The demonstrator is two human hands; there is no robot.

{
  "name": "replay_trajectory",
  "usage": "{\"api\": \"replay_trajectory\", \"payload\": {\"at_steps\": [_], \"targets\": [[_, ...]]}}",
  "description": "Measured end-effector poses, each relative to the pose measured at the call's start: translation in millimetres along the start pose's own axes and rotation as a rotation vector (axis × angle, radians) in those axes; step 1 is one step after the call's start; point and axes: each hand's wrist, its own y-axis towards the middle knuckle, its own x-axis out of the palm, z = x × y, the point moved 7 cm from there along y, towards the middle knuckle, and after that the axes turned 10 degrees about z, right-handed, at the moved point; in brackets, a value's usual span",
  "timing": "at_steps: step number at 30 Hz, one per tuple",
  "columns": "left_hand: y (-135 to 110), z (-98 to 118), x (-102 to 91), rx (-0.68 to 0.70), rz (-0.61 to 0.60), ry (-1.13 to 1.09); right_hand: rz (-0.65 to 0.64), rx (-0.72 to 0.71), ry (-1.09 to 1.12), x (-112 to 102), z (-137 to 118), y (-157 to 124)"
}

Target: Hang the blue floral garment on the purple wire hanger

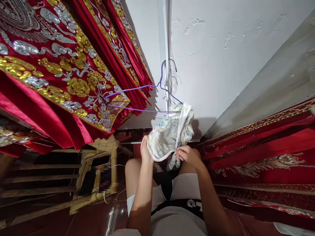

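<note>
A light garment [162,141] with a pale floral print hangs from the right arm of a purple wire hanger [145,88], its body sagging towards my lap. The hanger's hook catches on a narrow white upright [165,36] by the wall. My left hand [145,149] grips the garment's left edge, fingers partly hidden behind the cloth. At the lower right of the same opening, my right hand [185,154] pinches the hem between thumb and fingers. The opening is spread between both hands. The hanger's left arm is bare.
Red cloths with gold and silver sequins [78,85] hang at upper left, close to the hanger's left end. More red embroidered cloth [268,157] lines the right. At lower left stands a bamboo seat [76,173] with a phone [105,179] and white cable on it.
</note>
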Motion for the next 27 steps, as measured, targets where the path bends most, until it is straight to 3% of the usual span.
{"api": "replay_trajectory", "payload": {"at_steps": [3, 5, 9, 12, 15, 18, 20, 22, 24, 27], "targets": [[-34.3, 26.3, 39.3, 0.084, -0.208, 0.071, 0.06, -0.014, -0.041, -8.1, 1.9, 5.9], [-64.0, 43.8, 67.5, 0.234, -0.38, 0.245, 0.143, -0.018, 0.064, -8.9, -3.4, 9.8], [-114.9, 60.2, 105.1, 0.508, -0.754, 0.63, 0.087, 0.101, 0.415, 17.0, -18.4, 12.2], [-113.7, 75.1, 101.3, 0.604, -0.769, 0.731, 0.014, 0.162, 0.496, 31.8, -35.4, 9.3], [-94.1, 83.2, 84.4, 0.577, -0.737, 0.775, -0.241, 0.164, 0.367, 42.0, -58.5, 0.9], [-85.3, 67.2, 66.9, 0.397, -0.934, 0.811, -0.581, 0.092, 0.075, 42.7, -87.1, -13.7], [-84.8, 52.8, 52.1, 0.245, -1.074, 0.856, -0.701, 0.003, -0.123, 32.8, -108.8, -18.6], [-81.1, 47.8, 35.8, 0.148, -1.101, 0.937, -0.6, -0.138, -0.241, 14.1, -135.7, -9.6], [-72.9, 58.3, 22.6, 0.148, -1.016, 1.039, -0.297, -0.277, -0.261, -12.0, -162.0, 10.5], [-66.3, 96.8, 17.4, 0.317, -0.867, 1.158, 0.13, -0.362, -0.173, -43.6, -175.7, 44.1]]}}
